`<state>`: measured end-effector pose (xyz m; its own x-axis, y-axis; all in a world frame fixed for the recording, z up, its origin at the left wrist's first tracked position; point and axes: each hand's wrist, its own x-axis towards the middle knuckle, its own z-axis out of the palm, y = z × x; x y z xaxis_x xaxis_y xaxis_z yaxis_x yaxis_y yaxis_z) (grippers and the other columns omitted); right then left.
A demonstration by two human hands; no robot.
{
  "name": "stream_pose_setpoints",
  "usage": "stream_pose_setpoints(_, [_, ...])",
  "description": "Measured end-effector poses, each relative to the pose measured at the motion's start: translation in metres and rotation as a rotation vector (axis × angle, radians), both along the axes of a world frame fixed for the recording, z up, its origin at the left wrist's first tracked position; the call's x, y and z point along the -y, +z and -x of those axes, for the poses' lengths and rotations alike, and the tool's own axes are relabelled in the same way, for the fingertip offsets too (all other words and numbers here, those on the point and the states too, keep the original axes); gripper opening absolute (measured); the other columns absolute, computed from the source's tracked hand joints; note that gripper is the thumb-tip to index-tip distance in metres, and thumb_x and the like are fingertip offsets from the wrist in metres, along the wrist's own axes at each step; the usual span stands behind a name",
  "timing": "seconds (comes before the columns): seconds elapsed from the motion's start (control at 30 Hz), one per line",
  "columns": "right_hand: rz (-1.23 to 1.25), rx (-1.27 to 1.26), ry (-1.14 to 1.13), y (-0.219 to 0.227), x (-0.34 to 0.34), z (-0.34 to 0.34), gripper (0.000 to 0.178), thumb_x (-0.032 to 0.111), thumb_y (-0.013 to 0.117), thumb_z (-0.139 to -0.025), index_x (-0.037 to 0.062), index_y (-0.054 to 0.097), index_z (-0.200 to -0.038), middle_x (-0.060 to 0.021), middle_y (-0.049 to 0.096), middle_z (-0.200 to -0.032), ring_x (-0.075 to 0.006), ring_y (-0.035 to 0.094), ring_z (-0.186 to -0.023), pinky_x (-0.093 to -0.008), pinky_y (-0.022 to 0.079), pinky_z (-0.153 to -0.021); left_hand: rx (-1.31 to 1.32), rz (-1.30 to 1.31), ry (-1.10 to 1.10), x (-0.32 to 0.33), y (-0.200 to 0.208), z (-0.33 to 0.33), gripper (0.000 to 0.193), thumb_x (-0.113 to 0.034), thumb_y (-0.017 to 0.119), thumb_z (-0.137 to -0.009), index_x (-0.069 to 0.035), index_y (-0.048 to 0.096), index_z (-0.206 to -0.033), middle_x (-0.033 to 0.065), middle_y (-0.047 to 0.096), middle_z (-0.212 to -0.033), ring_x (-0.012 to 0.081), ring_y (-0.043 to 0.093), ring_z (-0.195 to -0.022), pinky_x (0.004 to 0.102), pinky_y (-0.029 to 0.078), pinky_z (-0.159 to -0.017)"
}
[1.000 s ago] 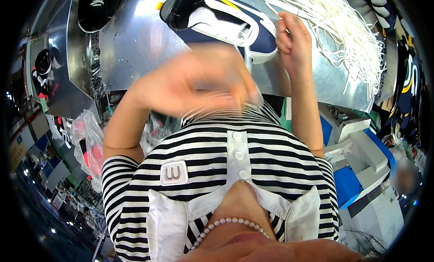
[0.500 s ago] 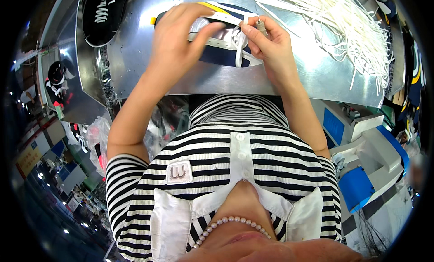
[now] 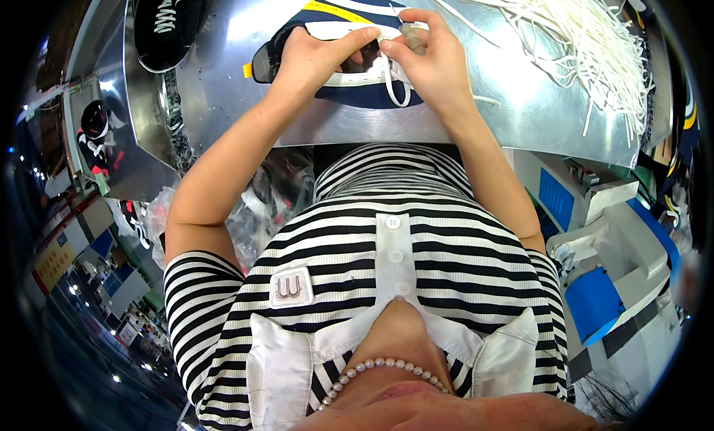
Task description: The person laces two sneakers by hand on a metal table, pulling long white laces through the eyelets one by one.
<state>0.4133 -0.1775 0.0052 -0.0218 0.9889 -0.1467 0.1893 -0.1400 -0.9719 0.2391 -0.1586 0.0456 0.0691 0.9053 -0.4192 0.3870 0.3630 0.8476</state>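
Head view, work so far: the lacing of your shoe (image 3: pixel 353 95) looks only begun, by my judgement; the white lace (image 3: pixel 387 78) is at the toe end of the opening, and its loop hangs over the near side.
Head view, work left: along the near white strip (image 3: pixel 355 79), the part toward the heel shows small holes with no lace in them, so I judge that most of the lacing is left; the far row is partly behind your hands, and I cannot tell its state.
Shoe: navy, with white trim, a yellow stripe (image 3: pixel 335 12) on the far side and a yellow tab (image 3: pixel 248 70) at the heel; its collar is dark.
Shoe place: it lies on the metal desk (image 3: pixel 223 96) in front of you, heel to your left, toe to your right, under both hands.
Left hand: your left hand (image 3: pixel 303 63) is over the heel part, fingers reaching into the opening, thumb stretched to the lace; whether this grip pinches anything, I cannot tell.
Right hand: your right hand (image 3: pixel 439 63) has its grip closed around a thin pointed tool (image 3: pixel 413 41), with the thumb tip close at the lace.
Around: a pile of white laces (image 3: pixel 573 52) lies to the right, and a black shoe (image 3: pixel 165 33) is at the left, well apart.
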Motion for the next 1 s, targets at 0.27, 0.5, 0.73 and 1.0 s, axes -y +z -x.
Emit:
stream_pose_setpoints(0.27, [-0.210, -0.001, -0.002, 0.011, 0.015, -0.009, 0.025, 0.018, 0.067, -0.091, 0.0000, 0.057, -0.105, -0.0169, 0.068, -0.080, -0.0304, 0.068, -0.068, -0.0360, 0.053, -0.065, -0.211, -0.163, -0.003, 0.008, -0.006, -0.003, 0.032, -0.030, 0.084, -0.078, 0.000, 0.075, -0.085, 0.0042, 0.075, -0.079, 0.0081, 0.070, -0.071, 0.0231, 0.053, -0.063])
stream_pose_setpoints(0.5, [-0.327, 0.231, 0.142, 0.014, 0.010, -0.034, 0.011, 0.016, 0.064, -0.092, 0.0057, 0.061, -0.095, -0.0092, 0.067, -0.071, -0.0294, 0.066, -0.065, -0.0386, 0.050, -0.060, -0.181, -0.252, -0.016, 0.011, -0.004, -0.006, 0.026, -0.021, 0.083, -0.081, 0.001, 0.074, -0.091, 0.0006, 0.070, -0.077, 0.0047, 0.061, -0.064, 0.0204, 0.047, -0.058])
stream_pose_setpoints(0.73, [-0.352, 0.329, 0.217, 0.018, 0.007, -0.031, 0.011, 0.016, 0.062, -0.093, 0.0057, 0.057, -0.092, -0.0099, 0.065, -0.068, -0.0311, 0.065, -0.064, -0.0403, 0.049, -0.058, -0.047, -0.274, -0.077, 0.016, -0.008, -0.001, 0.018, -0.019, 0.074, -0.090, -0.001, 0.074, -0.091, -0.0018, 0.066, -0.070, 0.0037, 0.057, -0.060, 0.0195, 0.044, -0.056])
stream_pose_setpoints(1.0, [-0.321, 0.514, 0.310, 0.022, -0.003, -0.005, 0.022, 0.013, 0.059, -0.094, -0.0006, 0.048, -0.108, -0.0172, 0.066, -0.074, -0.0362, 0.066, -0.071, -0.0429, 0.051, -0.062, -0.029, -0.392, -0.238, 0.027, 0.001, 0.000, 0.021, -0.014, 0.063, -0.095, 0.000, 0.071, -0.082, -0.0003, 0.062, -0.063, 0.0077, 0.054, -0.054, 0.0254, 0.043, -0.053])
